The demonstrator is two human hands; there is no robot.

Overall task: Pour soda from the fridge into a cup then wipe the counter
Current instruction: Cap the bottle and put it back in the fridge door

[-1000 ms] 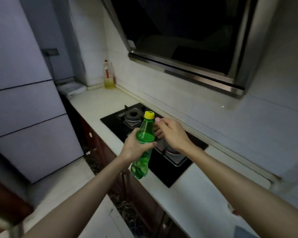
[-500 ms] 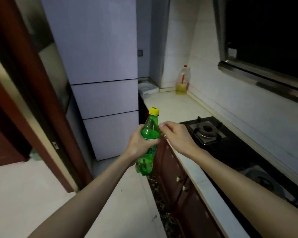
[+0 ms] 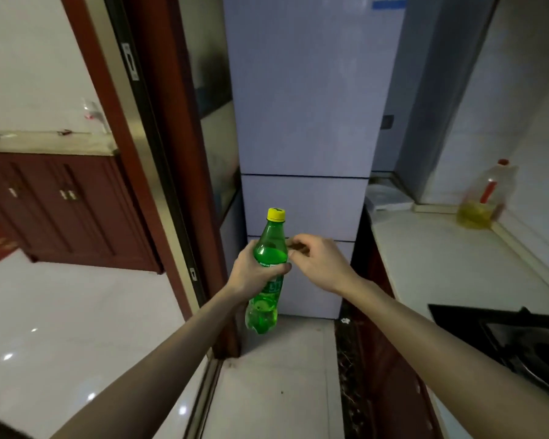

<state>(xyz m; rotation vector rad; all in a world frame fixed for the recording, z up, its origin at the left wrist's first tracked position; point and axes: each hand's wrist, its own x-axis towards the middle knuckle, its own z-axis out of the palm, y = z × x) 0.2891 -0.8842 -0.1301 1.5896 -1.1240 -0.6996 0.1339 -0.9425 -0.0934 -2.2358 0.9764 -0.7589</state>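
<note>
The green soda bottle (image 3: 268, 274) is out in the open, held upright in front of the closed fridge (image 3: 304, 122), level with the fridge's lowest door seam and above the floor at its foot. Its yellow cap (image 3: 276, 214) is on, and no cup shows anywhere in view, so whether the soda has been poured cannot be told from here; the capped bottle facing the shut fridge could fit either a bottle just fetched or one being taken back. The table (image 3: 450, 258), to the right of the fridge, carries a jug of yellow oil (image 3: 485, 201) near the wall and a black hob (image 3: 517, 340) nearer the person; no cloth is seen, so the wiping looks not yet begun. The left hand (image 3: 254, 270) is closed around the bottle's middle, thumb and fingers wrapped over the label. The right hand (image 3: 317, 261) sits just right of the bottle's shoulder, fingers loosely curled and pinched together; whether they touch the bottle or grip anything I cannot tell.
</note>
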